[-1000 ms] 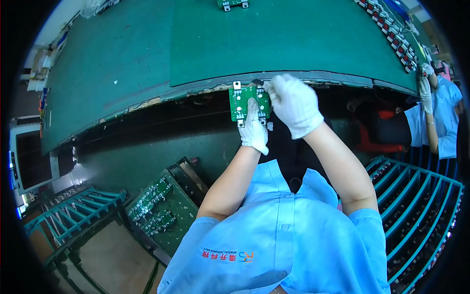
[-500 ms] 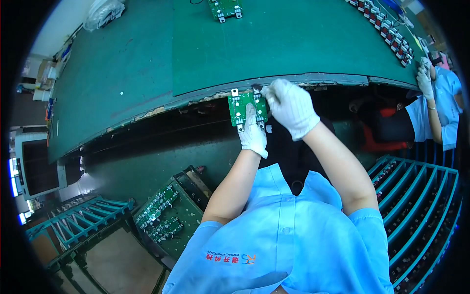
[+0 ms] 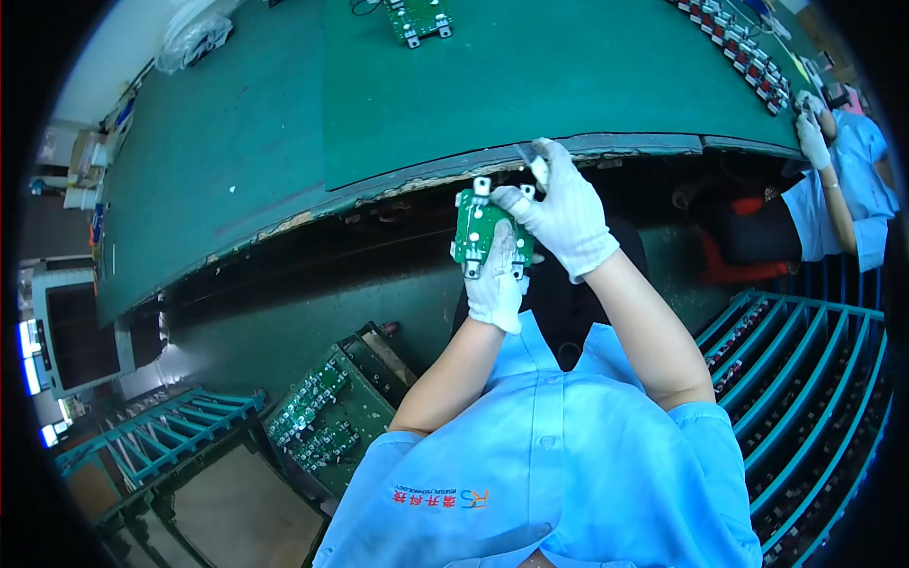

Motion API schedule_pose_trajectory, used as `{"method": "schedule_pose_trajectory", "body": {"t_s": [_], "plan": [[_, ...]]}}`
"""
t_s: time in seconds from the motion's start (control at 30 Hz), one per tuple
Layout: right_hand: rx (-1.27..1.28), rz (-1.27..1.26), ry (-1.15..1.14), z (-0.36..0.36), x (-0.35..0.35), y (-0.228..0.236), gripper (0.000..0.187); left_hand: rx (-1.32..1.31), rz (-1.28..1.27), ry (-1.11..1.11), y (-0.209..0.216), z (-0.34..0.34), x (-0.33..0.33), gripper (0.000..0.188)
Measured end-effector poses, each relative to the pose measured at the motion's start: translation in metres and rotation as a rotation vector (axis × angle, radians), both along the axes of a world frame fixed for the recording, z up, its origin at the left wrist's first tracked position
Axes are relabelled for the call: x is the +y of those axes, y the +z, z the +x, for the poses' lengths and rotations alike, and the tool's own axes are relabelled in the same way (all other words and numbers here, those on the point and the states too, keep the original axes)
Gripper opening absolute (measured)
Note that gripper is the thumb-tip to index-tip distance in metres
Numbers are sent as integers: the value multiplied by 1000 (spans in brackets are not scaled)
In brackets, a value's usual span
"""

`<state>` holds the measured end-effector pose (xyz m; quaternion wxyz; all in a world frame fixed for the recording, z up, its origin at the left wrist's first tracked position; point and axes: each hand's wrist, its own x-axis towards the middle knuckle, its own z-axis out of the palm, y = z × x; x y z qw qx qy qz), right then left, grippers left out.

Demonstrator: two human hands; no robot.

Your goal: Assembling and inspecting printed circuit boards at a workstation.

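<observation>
My left hand (image 3: 496,289), in a white knit glove, grips a green circuit board (image 3: 474,223) by its near side, the thumb lying across its face. Metal brackets with holes stick out at the board's corners, and pale round parts sit on it. My right hand (image 3: 566,213), gloved too, is at the board's upper right corner. Its fingers are closed around a small piece, pale with a see-through or greyish end, that I cannot make out. Both hands are just in front of the bench edge, above my lap.
On the green bench (image 3: 559,85) lies another circuit board (image 3: 420,17) at the far side. A row of red-and-silver parts (image 3: 743,57) stands at the far right, near a co-worker's gloved hand (image 3: 812,142). Several boards (image 3: 312,407) rest lower left; a teal rack (image 3: 805,398) stands right.
The board has moved slightly right and nearer to me, and has tilted. My right hand has turned, its fingers now raised with the small pale piece showing between them.
</observation>
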<state>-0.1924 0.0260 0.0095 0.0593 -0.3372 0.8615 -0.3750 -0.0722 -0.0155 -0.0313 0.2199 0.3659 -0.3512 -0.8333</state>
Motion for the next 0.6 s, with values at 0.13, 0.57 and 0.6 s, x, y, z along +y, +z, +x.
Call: {"method": "schedule_pose_trajectory", "body": {"t_s": [0.13, 0.57, 0.6], "plan": [[-250, -393, -55, -13, 36, -13, 65, 163, -35, -57, 30, -6, -2, 29], [-668, -553, 0, 0, 67, 18, 32, 195, 240, -372, 81, 8, 29, 40], [-671, -557, 0, 0, 69, 16, 32, 196, 182, -347, 83, 7, 35, 41]]}}
